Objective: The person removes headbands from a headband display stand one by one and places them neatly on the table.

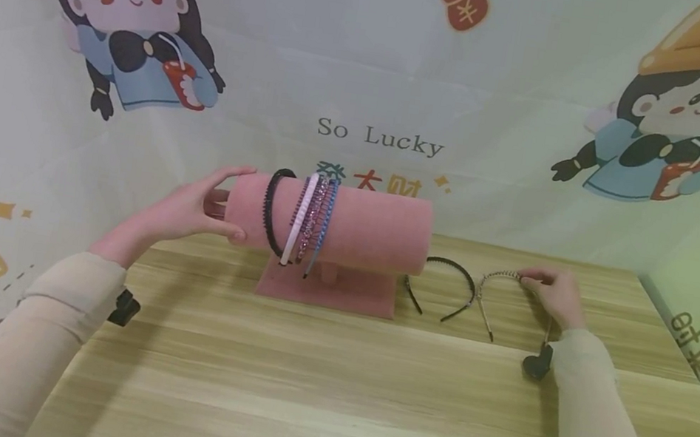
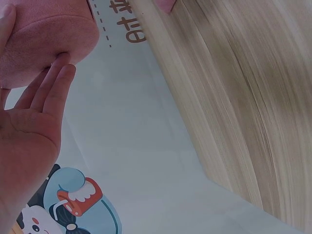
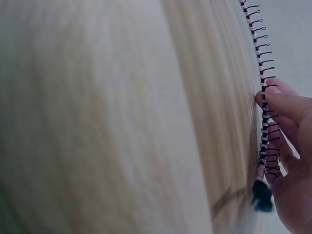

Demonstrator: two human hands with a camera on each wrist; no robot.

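A pink padded roll (image 1: 382, 230) stands crosswise on a pink base (image 1: 355, 300). My left hand (image 1: 195, 208) holds its left end, thumb at the front and index finger over the top. In the left wrist view, the other fingers (image 2: 48, 90) touch the round end face. Around the roll hang a black headband (image 1: 268, 203), a white headband (image 1: 302, 212), a glittery pink headband (image 1: 312, 224) and a blue headband (image 1: 326, 215). To the right, my right hand (image 1: 555, 296) pinches a beaded headband (image 3: 264, 109) with a row of thin teeth, between thumb and fingertips.
Another black headband (image 1: 465, 272) lies on the wooden table (image 1: 325, 394), between the stand and the beaded headband. A printed cloth (image 1: 382, 88) with cartoon figures rises behind the table and along its sides. Black devices (image 1: 124, 306) sit by both wrists.
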